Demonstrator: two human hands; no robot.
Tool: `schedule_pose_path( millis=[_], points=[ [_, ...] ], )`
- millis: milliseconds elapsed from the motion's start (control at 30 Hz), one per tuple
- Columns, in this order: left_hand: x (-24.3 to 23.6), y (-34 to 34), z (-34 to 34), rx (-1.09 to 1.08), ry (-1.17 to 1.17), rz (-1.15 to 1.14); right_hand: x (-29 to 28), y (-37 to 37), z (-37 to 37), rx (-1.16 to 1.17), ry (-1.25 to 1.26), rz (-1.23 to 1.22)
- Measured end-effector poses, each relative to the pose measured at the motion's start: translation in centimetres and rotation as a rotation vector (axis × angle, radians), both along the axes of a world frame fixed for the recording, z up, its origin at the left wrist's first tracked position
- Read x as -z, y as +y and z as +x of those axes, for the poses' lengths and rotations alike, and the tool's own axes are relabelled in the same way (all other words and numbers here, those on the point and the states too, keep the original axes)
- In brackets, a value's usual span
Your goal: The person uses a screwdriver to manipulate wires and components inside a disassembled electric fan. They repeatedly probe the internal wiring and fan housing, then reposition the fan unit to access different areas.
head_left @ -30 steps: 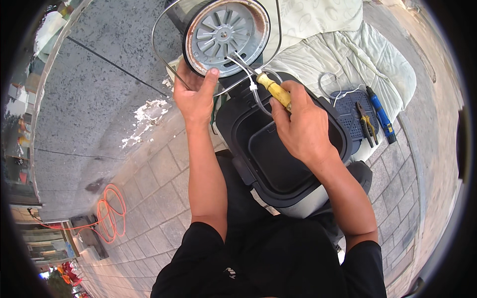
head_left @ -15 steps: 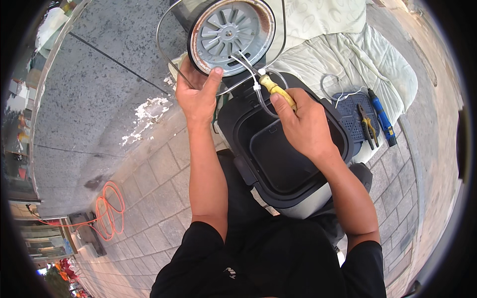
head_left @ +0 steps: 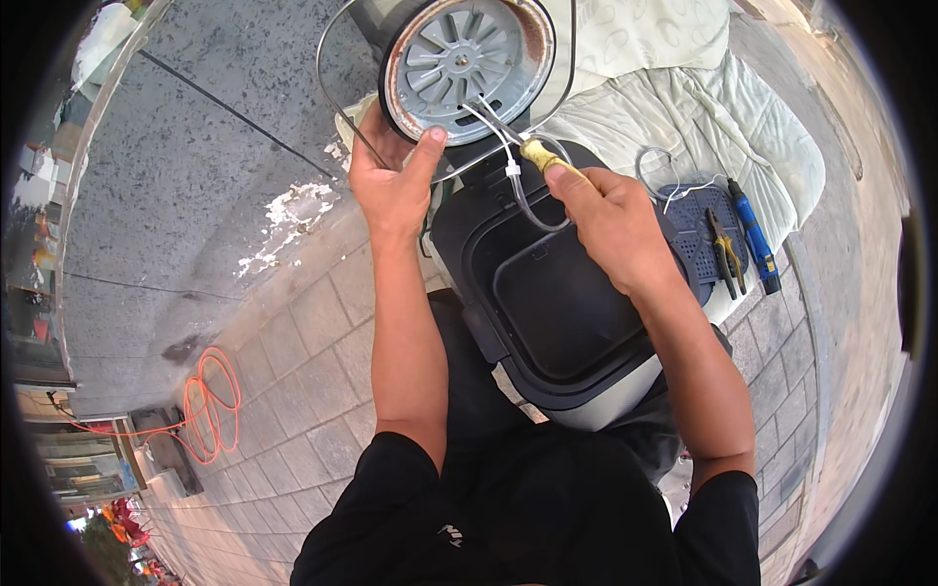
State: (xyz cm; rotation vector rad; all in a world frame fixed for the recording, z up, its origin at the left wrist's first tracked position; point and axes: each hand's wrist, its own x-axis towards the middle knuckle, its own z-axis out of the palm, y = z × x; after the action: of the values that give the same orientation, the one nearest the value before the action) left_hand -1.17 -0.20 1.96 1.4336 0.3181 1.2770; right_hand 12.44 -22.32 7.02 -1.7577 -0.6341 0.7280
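Note:
My left hand [head_left: 399,190] grips the rim of a round grey metal housing [head_left: 428,83], with the thumb on its lower edge. The housing has radial slots, a small centre fastener and a rust-stained rim. A bent wire ring [head_left: 322,73] passes around it. White-tied cables [head_left: 514,172] come out of its lower slot and loop down. My right hand [head_left: 620,220] is closed around a screwdriver [head_left: 537,153] with a yellow handle. Its shaft points at the slot beside the cables; whether the tip touches is unclear. Below sits a black appliance body [head_left: 576,313] with a square cavity, between my legs.
Pliers [head_left: 723,249] with black and yellow handles lie on a dark perforated plate [head_left: 692,225] at the right. Beside them is a blue pen-shaped tool [head_left: 752,234]. A pale quilt [head_left: 674,107] spreads behind. At far left an orange cord [head_left: 210,410] lies coiled on the paving.
The housing, wire ring and left hand have shifted slightly to the right. My right hand has moved right with the screwdriver, and its fingers sit differently on the handle.

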Motion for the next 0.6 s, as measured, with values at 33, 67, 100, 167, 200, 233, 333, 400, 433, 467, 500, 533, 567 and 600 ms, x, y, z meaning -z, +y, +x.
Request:
schedule_pose_path(
  millis=[33,67,100,167,200,233,333,400,433,467,500,533,567,600],
  points=[
    [0.1,0.0,0.0,-0.002,-0.003,0.004,-0.7,0.2,0.5,-0.012,0.489,-0.052],
    [0.2,0.1,0.0,-0.006,0.001,-0.003,-0.3,0.3,0.6,-0.040,0.329,-0.078],
    [0.2,0.1,0.0,-0.008,0.004,-0.011,0.0,0.5,0.6,-0.066,0.168,-0.104],
    [0.1,0.1,0.1,-0.006,0.002,-0.018,0.0,0.2,-0.4,-0.068,-0.442,-0.028],
    [0.1,0.1,0.1,-0.003,-0.004,-0.021,0.1,0.3,-0.5,-0.072,-0.700,-0.013],
    [0.1,0.1,0.0,0.001,-0.009,-0.024,0.2,0.4,-0.5,-0.075,-0.958,0.003],
    [0.0,0.1,0.0,-0.007,-0.002,-0.005,0.1,0.6,-0.5,-0.109,-1.236,0.037],
    [0.3,0.4,-0.1,-0.026,0.016,-0.004,0.3,0.5,-0.6,-0.119,-1.229,0.032],
    [0.4,0.5,-0.2,-0.035,0.027,-0.003,0.4,0.5,-0.6,-0.112,-1.224,0.044],
    [0.4,0.5,-0.2,-0.040,0.030,-0.006,0.5,0.5,-0.6,-0.104,-1.218,0.056],
    [0.3,0.5,-0.2,-0.043,0.035,-0.009,0.7,0.5,-0.7,-0.095,-1.210,0.067],
    [0.3,0.4,-0.2,-0.046,0.040,-0.013,0.9,0.5,-0.8,-0.088,-1.186,0.064],
    [0.3,0.4,-0.2,-0.049,0.044,-0.015,1.1,0.6,-0.8,-0.080,-1.162,0.061],
    [0.3,0.4,-0.2,-0.053,0.047,-0.016,1.2,0.6,-0.9,-0.074,-1.139,0.059]
  ],
)
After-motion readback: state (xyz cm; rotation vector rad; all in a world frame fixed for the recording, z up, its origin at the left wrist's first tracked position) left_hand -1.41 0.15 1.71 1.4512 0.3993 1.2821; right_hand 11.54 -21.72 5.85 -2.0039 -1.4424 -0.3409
